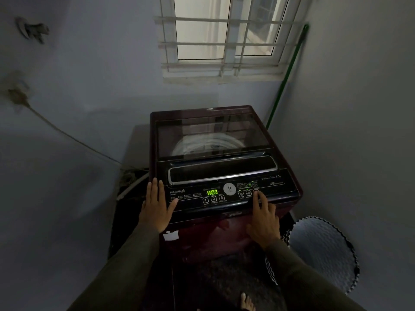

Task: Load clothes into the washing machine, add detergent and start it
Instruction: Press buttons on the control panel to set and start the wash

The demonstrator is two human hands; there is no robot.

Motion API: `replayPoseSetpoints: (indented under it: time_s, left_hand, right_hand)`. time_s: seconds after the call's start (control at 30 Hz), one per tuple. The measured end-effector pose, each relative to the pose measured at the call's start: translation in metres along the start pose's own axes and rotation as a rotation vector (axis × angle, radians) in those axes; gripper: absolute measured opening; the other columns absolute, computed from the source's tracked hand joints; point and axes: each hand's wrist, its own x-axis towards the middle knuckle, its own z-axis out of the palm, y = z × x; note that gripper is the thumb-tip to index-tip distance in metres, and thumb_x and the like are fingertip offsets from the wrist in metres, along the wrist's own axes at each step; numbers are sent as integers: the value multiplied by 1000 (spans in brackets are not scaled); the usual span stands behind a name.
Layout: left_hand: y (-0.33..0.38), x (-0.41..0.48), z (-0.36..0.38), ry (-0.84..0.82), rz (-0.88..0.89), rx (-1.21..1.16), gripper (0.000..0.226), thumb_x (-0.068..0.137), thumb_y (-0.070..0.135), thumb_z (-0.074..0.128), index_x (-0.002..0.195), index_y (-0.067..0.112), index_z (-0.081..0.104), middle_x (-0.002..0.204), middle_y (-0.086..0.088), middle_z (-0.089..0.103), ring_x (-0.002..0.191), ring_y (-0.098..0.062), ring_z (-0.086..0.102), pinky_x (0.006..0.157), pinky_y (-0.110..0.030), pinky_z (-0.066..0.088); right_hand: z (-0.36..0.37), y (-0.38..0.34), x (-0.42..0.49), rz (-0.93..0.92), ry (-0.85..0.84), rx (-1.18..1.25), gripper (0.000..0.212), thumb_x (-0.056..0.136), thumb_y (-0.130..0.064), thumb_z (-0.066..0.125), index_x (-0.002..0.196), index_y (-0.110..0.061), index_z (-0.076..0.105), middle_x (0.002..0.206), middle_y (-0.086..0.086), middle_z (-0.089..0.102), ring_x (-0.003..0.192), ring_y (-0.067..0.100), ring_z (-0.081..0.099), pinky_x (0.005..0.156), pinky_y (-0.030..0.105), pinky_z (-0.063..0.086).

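Left hand [157, 204], right hand [263, 223] touch washing machine [222, 171] below window [202, 32].

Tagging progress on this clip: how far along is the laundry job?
Looks done: the lid is shut and the display is lit, reading H:03, so the washing machine is powered. Loaded clothes and detergent cannot be confirmed through it. In hand: the right hand touches a button at the panel's right end with its index finger; the left hand rests flat on the panel's left corner. Left: probably the Start/Pause button.

Floor [202, 288], washing machine [224, 153], basket [321, 250] beside
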Motion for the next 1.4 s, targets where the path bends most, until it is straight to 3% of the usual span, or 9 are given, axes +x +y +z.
replayPoseSetpoints:
  time_s: [0.27,0.4,0.6,1.13,1.4]
  left_hand:
    - [1,-2,-2,-9,-1,-3,85,96,64,22,153,15,-18,159,-1,-30,146,-18,-28,121,-51,18]
    - [1,-2,-2,-17,1,-3,85,96,63,22,152,16,-20,159,-1,-32,146,-18,-29,122,-51,16]
    - [3,-3,-2,-15,-4,-7,85,96,63,22,153,16,-19,159,0,-31,146,-17,-30,122,-50,15]
    - [3,-3,-3,-10,-6,7,86,95,64,20,153,16,-19,159,-1,-31,146,-17,-29,121,-52,17]
    - [3,-4,-2,-3,-5,8,85,95,64,21,153,16,-18,159,-1,-30,146,-18,-28,121,-52,18]
  right_hand:
    - [14,-52,-15,-166,-21,10,91,88,-48,62,156,-24,7,163,-2,4,143,32,11,110,49,37]
    - [18,-65,-19,-237,2,-8,90,87,-44,64,156,-23,10,162,1,9,142,32,13,108,45,39]
    - [28,-56,-12,-241,24,-74,97,76,-39,75,154,-25,18,158,1,23,135,31,26,92,43,49]
    - [33,-53,-14,-247,47,-70,108,66,-33,82,152,-25,17,156,-1,27,132,30,29,83,40,54]
    - [20,-55,-15,-277,19,-86,94,84,-23,69,156,-24,9,162,1,14,140,32,22,98,40,46]
